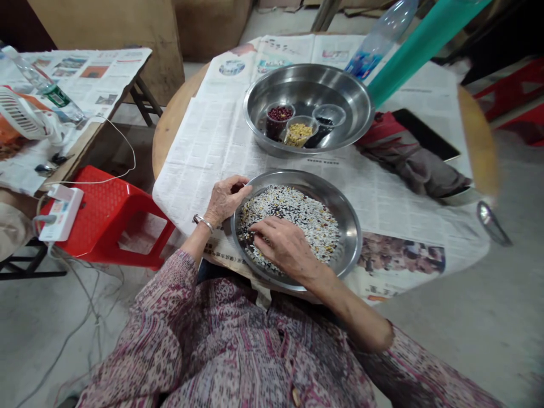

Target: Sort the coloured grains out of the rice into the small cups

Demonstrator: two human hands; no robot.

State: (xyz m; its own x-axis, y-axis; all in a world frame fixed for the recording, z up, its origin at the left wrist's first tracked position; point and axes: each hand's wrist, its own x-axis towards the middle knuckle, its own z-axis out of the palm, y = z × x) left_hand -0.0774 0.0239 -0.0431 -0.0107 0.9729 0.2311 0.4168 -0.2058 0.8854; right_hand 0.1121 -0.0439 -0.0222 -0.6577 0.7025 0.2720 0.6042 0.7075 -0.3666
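A shallow steel basin point(355, 226) on the newspaper in front of me holds a mix of white, black and yellow grains point(293, 209) with a few dark red beans. My right hand point(284, 246) is over the left part of the mix, its fingers bent down and drawn together at the grains; what is between the fingertips is hidden. My left hand point(227, 198), with a bangle at the wrist, rests by the basin's left rim. Its fingers curl around something dark red that I cannot make out.
Behind stands a larger steel basin point(255, 133) with clear cups of red beans point(280, 113), yellow grains point(298, 133) and black grains point(321, 133). A plastic bottle point(378, 42), green tube point(425, 54), cloth bag point(403, 153) and phone point(425, 133) lie right. A red stool point(102, 209) carries a power strip point(62, 212).
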